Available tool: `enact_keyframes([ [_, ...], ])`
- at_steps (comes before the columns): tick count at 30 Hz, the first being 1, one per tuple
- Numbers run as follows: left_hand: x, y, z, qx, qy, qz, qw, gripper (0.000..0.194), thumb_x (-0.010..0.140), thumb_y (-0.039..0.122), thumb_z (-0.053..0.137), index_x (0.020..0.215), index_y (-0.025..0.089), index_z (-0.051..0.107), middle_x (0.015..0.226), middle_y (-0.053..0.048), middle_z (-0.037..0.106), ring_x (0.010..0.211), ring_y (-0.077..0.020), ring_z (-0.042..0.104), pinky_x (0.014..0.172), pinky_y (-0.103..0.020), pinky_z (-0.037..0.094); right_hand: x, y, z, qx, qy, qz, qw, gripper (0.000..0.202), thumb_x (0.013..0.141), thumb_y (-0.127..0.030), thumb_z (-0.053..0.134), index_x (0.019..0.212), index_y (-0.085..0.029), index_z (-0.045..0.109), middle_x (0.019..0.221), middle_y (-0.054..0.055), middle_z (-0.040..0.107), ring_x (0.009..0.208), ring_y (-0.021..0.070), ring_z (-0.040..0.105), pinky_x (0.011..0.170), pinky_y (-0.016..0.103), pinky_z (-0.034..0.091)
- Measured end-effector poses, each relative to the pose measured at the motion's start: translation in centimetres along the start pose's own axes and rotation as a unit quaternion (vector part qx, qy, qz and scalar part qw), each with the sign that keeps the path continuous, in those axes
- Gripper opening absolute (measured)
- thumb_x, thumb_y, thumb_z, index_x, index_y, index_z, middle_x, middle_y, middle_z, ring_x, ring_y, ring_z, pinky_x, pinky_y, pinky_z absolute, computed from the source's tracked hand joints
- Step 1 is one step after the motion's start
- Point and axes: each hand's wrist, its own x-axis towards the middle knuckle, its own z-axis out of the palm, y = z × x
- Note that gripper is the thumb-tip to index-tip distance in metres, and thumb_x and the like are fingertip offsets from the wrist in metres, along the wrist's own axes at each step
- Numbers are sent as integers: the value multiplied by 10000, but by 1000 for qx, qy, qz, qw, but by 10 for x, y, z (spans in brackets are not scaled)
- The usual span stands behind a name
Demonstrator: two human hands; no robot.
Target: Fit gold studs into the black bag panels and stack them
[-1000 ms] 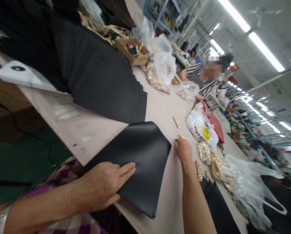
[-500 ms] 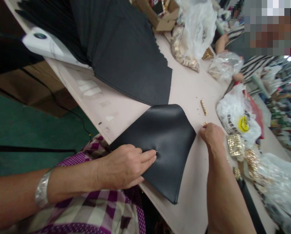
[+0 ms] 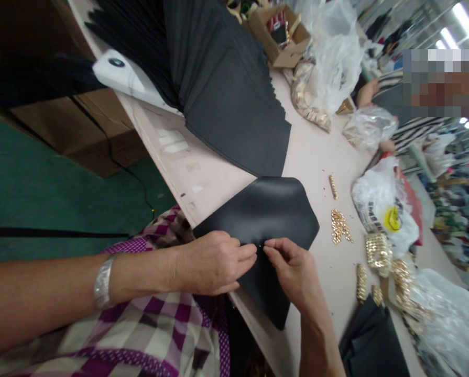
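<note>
Black sheet (image 3: 269,209), one: your left hand (image 3: 218,263) laid across, grip unclear; your right hand (image 3: 299,272) pinching a tiny piece (image 3: 261,245). Steady, align, press squarely.

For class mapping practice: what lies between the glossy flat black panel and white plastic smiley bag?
The head view shows a loose pile of small gold pieces and a short gold strip.
</note>
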Motion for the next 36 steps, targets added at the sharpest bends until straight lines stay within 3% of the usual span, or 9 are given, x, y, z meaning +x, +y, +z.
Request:
enact_keyframes([
  [7, -1, 2, 2, -3, 19, -5, 1000, 447, 822, 445, 697, 1150, 148, 629, 1059, -70, 676, 712, -187, 605, 589, -359, 411, 7, -23, -2, -104, -35, -16, 994, 146, 880, -260, 596, 865, -220, 736, 814, 18, 748, 698, 183, 659, 691, 283, 475],
  [19, -2, 1, 3, -13, 48, -8, 999, 471, 771, 468, 752, 1086, 135, 643, 936, -44, 651, 668, -180, 585, 545, -363, 393, 14, -26, -8, -97, -93, -7, 991, 168, 867, -299, 601, 800, -224, 736, 740, -7, 712, 673, 162, 620, 641, 263, 435],
  [30, -3, 2, 5, -14, 43, -9, 999, 362, 836, 434, 681, 1056, 148, 646, 964, -55, 651, 672, -179, 571, 546, -363, 370, 29, -22, -10, -69, -137, 112, 982, 175, 803, -342, 621, 747, -185, 677, 580, 0, 649, 535, 148, 588, 526, 256, 440],
  [36, -4, 2, 4, -30, 28, -8, 999, 404, 851, 433, 674, 1124, 139, 635, 1075, -63, 667, 712, -189, 585, 561, -377, 400, 43, -23, -11, 10, -165, 198, 966, 126, 732, -272, 685, 682, -176, 620, 486, -31, 580, 443, 113, 545, 437, 211, 442],
])
